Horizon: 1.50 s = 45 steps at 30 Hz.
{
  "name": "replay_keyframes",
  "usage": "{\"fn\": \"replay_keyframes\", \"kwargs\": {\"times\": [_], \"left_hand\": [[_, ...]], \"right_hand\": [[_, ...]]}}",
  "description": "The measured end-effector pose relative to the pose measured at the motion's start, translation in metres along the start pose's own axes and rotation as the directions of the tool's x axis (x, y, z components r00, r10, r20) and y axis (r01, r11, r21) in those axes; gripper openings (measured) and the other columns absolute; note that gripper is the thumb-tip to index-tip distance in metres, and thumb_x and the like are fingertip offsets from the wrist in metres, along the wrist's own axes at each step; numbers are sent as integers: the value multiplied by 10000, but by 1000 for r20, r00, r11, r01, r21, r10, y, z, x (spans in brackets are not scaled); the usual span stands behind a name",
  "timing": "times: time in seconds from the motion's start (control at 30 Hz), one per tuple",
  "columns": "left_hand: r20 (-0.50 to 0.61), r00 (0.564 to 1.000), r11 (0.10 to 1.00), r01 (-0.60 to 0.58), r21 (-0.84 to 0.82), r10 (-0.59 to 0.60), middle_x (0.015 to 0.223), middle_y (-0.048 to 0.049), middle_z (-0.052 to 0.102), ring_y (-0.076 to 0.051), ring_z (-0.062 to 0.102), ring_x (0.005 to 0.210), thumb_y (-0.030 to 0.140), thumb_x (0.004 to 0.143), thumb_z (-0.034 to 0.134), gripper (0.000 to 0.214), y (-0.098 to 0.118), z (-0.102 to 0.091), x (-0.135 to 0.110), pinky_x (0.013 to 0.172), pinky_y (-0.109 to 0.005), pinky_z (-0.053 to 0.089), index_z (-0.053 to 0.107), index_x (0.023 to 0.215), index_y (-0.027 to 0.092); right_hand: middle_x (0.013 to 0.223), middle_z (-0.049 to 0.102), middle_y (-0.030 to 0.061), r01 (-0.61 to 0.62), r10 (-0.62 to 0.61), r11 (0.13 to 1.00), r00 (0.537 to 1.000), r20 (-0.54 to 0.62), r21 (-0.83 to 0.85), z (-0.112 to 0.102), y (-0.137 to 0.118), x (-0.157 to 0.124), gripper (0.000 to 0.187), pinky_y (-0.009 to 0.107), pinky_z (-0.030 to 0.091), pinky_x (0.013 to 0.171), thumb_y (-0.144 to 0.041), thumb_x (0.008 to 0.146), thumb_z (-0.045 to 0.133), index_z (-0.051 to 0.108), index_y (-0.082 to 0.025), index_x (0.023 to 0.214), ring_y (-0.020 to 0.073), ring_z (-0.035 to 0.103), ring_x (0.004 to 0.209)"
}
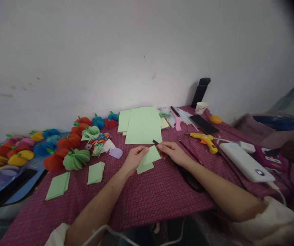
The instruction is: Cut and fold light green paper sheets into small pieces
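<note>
My left hand (136,155) pinches light green paper pieces (151,155) by their left edge, thumb on top. They lie one over another, slightly fanned, above the cloth. At their right edge my right hand (172,152) is closed, with a slim black object (155,142) sticking out past its fingers. Its kind is unclear, and most of it is hidden by the hand. Beneath the right forearm, a dark curved band (191,181) lies on the cloth; whether it joins the black object I cannot tell. Left of my left hand rests a small stack of green paper (95,173).
Larger green sheets (143,126) lie at the back. Colourful paper pumpkins (67,141) and paper scraps (99,143) crowd the left, beside another green stack (58,186). At right are a yellow glue gun (205,139), a phone (204,124), a white power bank (245,162), cables and a paper cup (201,108).
</note>
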State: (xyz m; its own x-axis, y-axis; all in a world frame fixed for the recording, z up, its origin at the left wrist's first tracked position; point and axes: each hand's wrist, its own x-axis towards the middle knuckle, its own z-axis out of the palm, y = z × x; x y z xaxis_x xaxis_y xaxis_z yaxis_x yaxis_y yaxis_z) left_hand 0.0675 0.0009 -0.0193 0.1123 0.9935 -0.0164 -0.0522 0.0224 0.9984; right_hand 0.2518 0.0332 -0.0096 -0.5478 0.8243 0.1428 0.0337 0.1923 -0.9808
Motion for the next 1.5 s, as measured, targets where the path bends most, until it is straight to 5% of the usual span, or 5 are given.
{"fn": "replay_keyframes", "kwargs": {"times": [0.43,0.83,1.5], "left_hand": [[42,996,970,-91,224,83,632,22,537,-99,438,572,406,734,548,259,-3,1,1,538,-200,324,611,721,155],[38,996,959,-93,269,86,616,17,526,-99,427,547,416,725,540,273,-7,0,1,511,-210,296,610,704,152],[135,989,955,18,297,-60,511,49,406,-57,350,448,502,698,545,380,0,7,-5,418,-184,252,526,608,134]], "right_hand": [[535,545,-14,-32,31,998,999,-13,-56,0,3,2,384,221,368,513,-473,789,466,569,-160,590,96,476,496],[541,564,-10,-77,79,995,996,32,-56,-3,7,2,325,214,373,513,-420,773,510,600,-145,626,83,480,493],[512,467,-33,-6,35,975,991,128,-221,1,7,0,305,214,335,511,-344,789,453,526,-147,569,83,423,496]]}}
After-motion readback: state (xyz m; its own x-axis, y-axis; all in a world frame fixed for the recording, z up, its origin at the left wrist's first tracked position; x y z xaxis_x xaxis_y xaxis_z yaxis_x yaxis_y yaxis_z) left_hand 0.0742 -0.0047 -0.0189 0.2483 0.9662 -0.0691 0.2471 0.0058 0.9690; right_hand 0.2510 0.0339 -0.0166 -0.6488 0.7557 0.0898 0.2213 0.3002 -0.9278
